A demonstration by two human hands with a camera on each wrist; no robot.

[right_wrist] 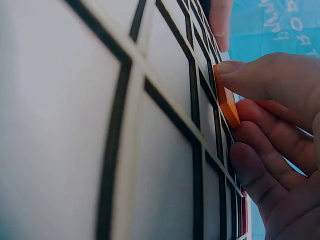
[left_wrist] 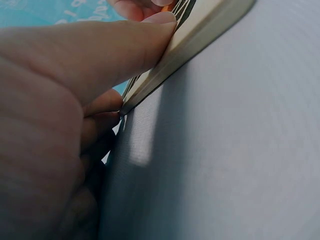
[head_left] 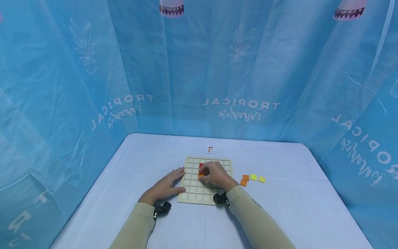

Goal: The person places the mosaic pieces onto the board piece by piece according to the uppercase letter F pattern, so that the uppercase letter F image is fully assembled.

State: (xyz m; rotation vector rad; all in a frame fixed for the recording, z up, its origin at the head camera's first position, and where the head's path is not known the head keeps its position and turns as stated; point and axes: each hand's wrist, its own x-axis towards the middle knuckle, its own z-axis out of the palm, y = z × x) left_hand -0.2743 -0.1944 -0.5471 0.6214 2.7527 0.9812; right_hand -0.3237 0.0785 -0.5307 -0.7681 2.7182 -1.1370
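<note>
At the wooden grid board's [head_left: 199, 193] left edge the left hand [head_left: 166, 186] rests with straight fingers pressed to its side, while over the board's middle the right hand [head_left: 216, 176] pinches an orange tile [right_wrist: 227, 102] tilted into a cell just below a red tile [head_left: 201, 165], and right of the board lie loose orange tiles [head_left: 244, 180] and yellow tiles [head_left: 258, 178].

A wooden grid board [head_left: 206, 180] lies on the white table [head_left: 280, 214]. The right hand [head_left: 216, 175] pinches an orange tile [head_left: 201, 175] over the board's middle, just below a red tile [head_left: 201, 165]. The left hand [head_left: 166, 185] rests flat against the board's left edge. Orange and yellow loose tiles [head_left: 252, 178] lie right of the board, a small pattern card [head_left: 210, 149] just beyond it.
</note>
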